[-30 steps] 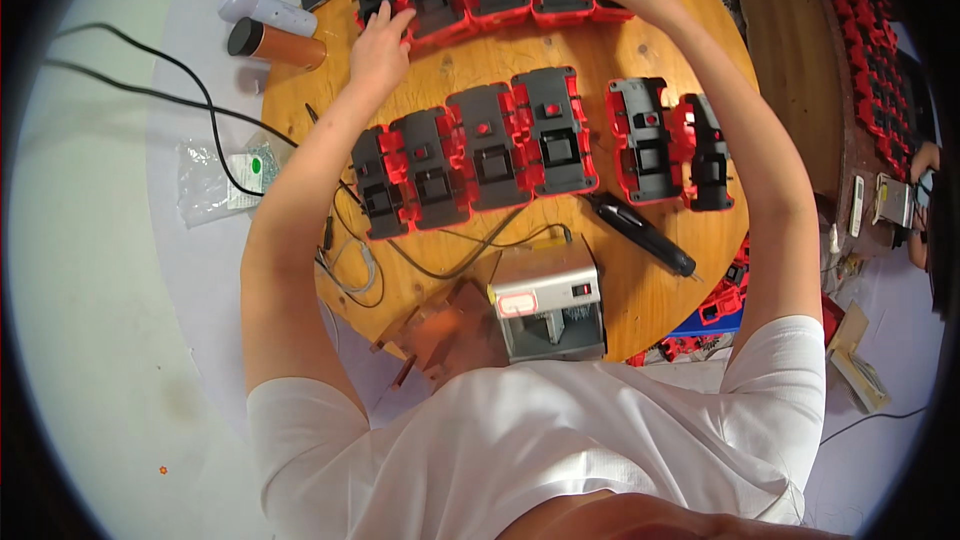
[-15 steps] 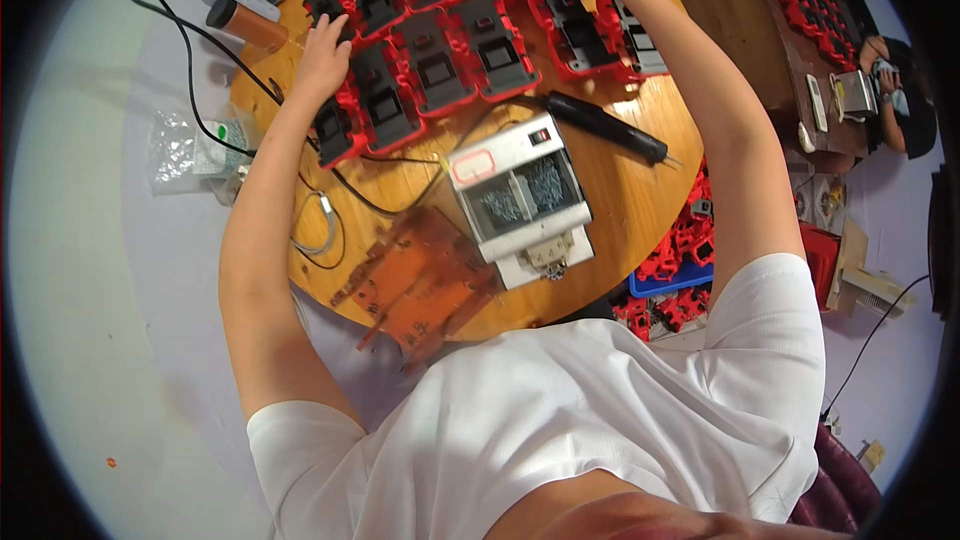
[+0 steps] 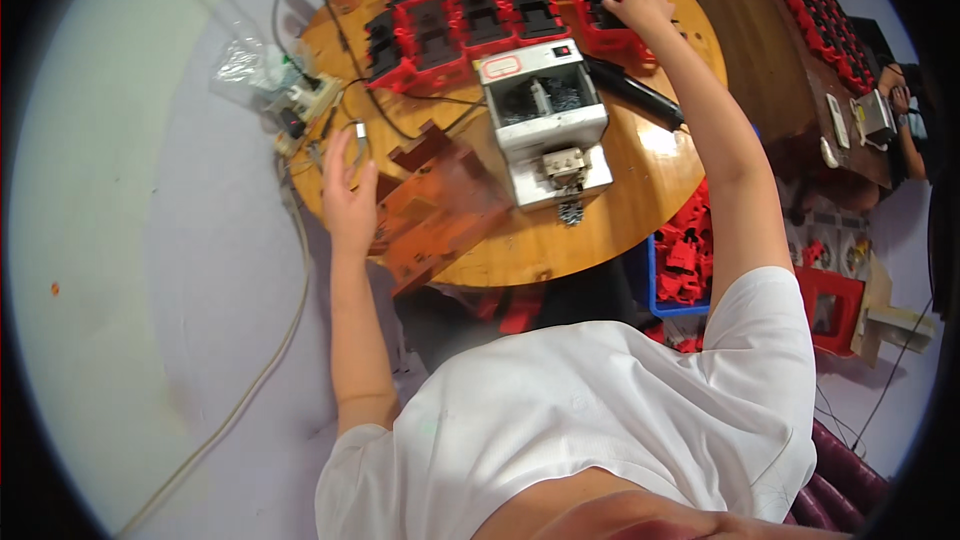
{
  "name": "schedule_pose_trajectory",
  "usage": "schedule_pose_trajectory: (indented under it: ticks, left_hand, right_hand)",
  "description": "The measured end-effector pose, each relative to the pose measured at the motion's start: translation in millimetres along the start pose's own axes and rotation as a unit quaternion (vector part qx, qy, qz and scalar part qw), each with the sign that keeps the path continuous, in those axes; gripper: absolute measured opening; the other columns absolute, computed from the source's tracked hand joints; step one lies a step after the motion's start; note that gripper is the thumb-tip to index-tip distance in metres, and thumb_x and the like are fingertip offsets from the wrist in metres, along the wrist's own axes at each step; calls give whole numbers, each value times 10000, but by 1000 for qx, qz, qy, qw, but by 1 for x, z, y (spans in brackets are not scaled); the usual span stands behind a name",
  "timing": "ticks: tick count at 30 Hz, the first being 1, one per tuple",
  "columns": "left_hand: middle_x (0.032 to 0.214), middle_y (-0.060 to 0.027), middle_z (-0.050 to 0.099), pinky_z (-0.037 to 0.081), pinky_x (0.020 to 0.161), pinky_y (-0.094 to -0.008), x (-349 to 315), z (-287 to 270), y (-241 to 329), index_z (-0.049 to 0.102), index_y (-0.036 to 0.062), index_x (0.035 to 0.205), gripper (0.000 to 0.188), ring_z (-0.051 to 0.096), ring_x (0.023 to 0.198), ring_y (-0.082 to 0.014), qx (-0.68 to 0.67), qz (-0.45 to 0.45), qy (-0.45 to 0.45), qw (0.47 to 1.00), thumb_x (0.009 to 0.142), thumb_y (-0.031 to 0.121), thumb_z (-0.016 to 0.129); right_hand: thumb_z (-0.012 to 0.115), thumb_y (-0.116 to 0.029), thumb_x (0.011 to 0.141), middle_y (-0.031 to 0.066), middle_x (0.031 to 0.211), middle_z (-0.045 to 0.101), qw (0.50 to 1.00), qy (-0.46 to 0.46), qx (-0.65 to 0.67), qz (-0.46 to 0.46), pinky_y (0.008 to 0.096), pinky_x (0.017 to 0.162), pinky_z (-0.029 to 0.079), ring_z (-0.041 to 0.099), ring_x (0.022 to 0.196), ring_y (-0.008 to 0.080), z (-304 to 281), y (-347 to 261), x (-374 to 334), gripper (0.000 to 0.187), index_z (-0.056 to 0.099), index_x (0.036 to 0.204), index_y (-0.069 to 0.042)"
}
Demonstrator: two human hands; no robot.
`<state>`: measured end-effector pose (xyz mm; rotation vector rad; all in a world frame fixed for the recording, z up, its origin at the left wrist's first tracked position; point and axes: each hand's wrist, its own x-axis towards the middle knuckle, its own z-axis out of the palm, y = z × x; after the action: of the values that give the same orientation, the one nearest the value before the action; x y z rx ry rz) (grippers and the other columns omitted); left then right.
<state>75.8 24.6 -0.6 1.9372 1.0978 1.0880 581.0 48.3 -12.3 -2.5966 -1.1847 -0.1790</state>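
My left hand (image 3: 350, 205) is raised beside the orange-brown plastic fixture (image 3: 440, 205), its fingers apart and nothing in them. My right hand (image 3: 645, 8) reaches to the right end of the rows of red-and-black plastic housings (image 3: 535, 8). Its spread fingers and thumb lie over the tops of the end housings, and their contact points are partly hidden. Between my arms stands a white screw feeder (image 3: 555, 145) with small screws in its open bin. A black electric screwdriver (image 3: 635, 92) lies behind it to the right.
A cable and power strip (image 3: 305, 105) lie at the round wooden table's (image 3: 560, 265) left edge, near a clear plastic bag (image 3: 245, 70). A blue crate (image 3: 665, 308) of red parts stands below right. Another person's hand (image 3: 900, 98) shows at the far right.
My left hand has left the housings at the far left and come back beside the orange-brown fixture. My right hand has moved from the far row to the right-end housings. The view has shifted.
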Motion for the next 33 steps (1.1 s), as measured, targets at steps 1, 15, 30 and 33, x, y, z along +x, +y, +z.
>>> schedule_pose_trajectory:
  ticks: [1,15,30,33]
  left_hand:
    - [1503,-150,381,356,1086,-402,-6,-7,4,482,61,1384,473,389,1377,-272,-21,-3,3,1000,925,88,594]
    - [1122,-165,655,477,911,-366,159,200,164,651,12,1128,373,622,1062,-313,183,279,-314,889,873,285,645]
    - [1111,-165,633,510,895,-442,176,331,133,632,94,1120,440,586,1116,-357,450,292,-392,747,785,357,741]
    - [1102,-170,628,530,863,-439,169,345,113,549,46,1121,534,606,1091,-337,481,284,-282,780,734,315,799]
  right_hand:
    - [764,-436,757,184,1280,495,1000,12,4,3,513,922,491,511,1211,396,2,3,4,638,558,1249,-87]
    - [652,-289,820,211,1142,621,991,-46,109,-59,460,887,518,621,1070,368,-22,77,-7,355,656,1072,-38]
    - [783,-127,705,186,1134,553,946,89,180,-256,461,836,498,587,1010,398,26,101,-50,430,539,1048,-39]
    - [782,-117,695,193,1118,575,956,41,161,-243,470,842,500,591,1017,403,28,85,-40,466,522,1073,-37]
